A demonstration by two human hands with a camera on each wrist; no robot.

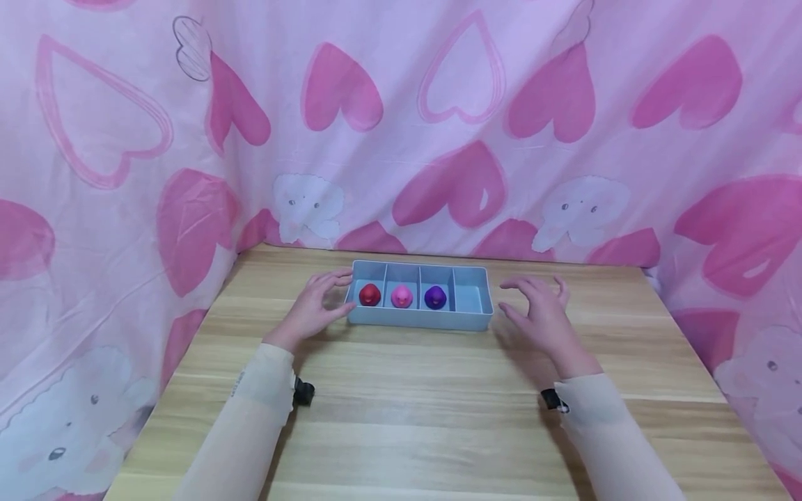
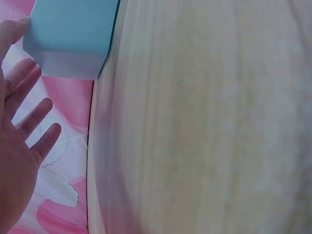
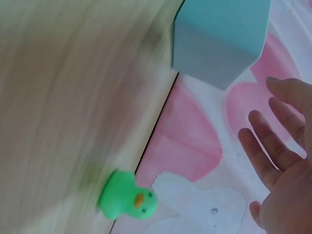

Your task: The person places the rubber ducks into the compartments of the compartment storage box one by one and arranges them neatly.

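Note:
A blue-grey tray with compartments stands at the back of the table. From left to right it holds a red rubber duck, a pink one and a purple one; the rightmost compartment is bare. My left hand is at the tray's left end, thumb and fingers spread; whether they touch it is hard to tell. Just off the right end is my right hand, fingers loosely bent, holding nothing. In the right wrist view a green rubber duck stands on the table; the head view does not show it.
The wooden table spreads out in front of the tray. Behind it and at both sides hangs a pink curtain with hearts. Each wrist wears a dark strap, the left strap partly under the sleeve.

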